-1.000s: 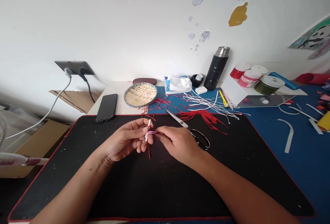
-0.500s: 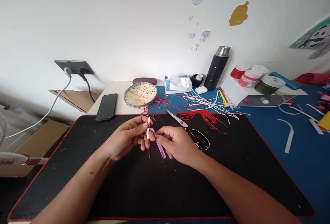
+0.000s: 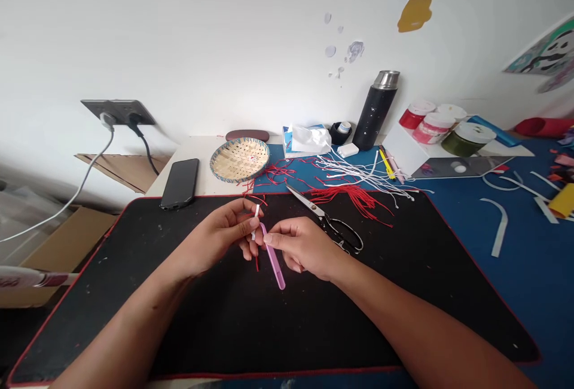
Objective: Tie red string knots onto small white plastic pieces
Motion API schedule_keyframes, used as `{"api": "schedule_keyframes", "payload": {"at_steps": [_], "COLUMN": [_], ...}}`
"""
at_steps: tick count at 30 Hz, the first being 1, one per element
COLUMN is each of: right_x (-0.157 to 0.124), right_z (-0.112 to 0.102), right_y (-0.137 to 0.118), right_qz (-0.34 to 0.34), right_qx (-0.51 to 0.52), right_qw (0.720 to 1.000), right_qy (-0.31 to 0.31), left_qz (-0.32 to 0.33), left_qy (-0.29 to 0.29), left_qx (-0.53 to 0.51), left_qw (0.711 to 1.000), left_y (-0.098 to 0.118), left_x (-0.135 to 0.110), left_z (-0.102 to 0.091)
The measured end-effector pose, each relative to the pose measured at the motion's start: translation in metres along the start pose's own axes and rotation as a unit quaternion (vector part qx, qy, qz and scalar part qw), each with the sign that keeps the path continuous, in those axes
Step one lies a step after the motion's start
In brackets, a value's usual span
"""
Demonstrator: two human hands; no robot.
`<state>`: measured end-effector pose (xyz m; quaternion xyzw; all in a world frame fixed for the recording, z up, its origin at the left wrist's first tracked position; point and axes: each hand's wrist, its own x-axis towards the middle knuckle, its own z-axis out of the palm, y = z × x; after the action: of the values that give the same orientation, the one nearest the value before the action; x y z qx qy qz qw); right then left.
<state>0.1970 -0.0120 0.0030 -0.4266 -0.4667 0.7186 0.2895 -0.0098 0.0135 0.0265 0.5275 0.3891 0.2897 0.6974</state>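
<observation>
Between the thumb and fingers of my left hand [image 3: 224,230] is a small white strip [image 3: 257,211], held upright. A short red cord [image 3: 257,264] hangs below those fingers. My right hand [image 3: 307,247] pinches a slim pink plastic tool [image 3: 277,270] whose lower end points down toward me. The tool's upper end reaches the left fingertips beside the white strip; whether it touches the strip is hidden by the fingers. Just beyond my right hand lie open-bladed scissors [image 3: 309,202] with black handles on the black mat [image 3: 215,329].
Red cords [image 3: 354,201] and white cords [image 3: 359,169] spread behind the scissors. A woven basket [image 3: 240,161], a phone [image 3: 180,183], a tissue box [image 3: 289,143], a black flask [image 3: 375,111] and paint jars [image 3: 469,140] stand along the back. Paper strips [image 3: 500,230] lie at right.
The pink tool has swung steeper, and more of its lower end shows below my right hand. My right thumb has moved slightly left. The whole view has shifted a little.
</observation>
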Motion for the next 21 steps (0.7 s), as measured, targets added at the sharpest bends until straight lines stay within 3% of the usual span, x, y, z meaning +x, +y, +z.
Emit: {"api": "schedule_keyframes", "payload": {"at_steps": [12,21], "right_x": [0.0017,0.0029], "right_z": [0.0024,-0.0022], "right_y": [0.0021,0.0038], "right_qz": [0.025,0.03], "right_qx": [0.1,0.075], "right_qw": [0.994,0.993], "right_qy": [-0.025,-0.087], "left_qz": [-0.028,0.01], "left_qy": [0.005,0.039], "left_qx": [0.012,0.043], "left_qw": [1.0,0.998], "left_y": [-0.0074,-0.0055], "left_x": [0.0062,0.0075], "left_z": [0.0089,0.0074]}}
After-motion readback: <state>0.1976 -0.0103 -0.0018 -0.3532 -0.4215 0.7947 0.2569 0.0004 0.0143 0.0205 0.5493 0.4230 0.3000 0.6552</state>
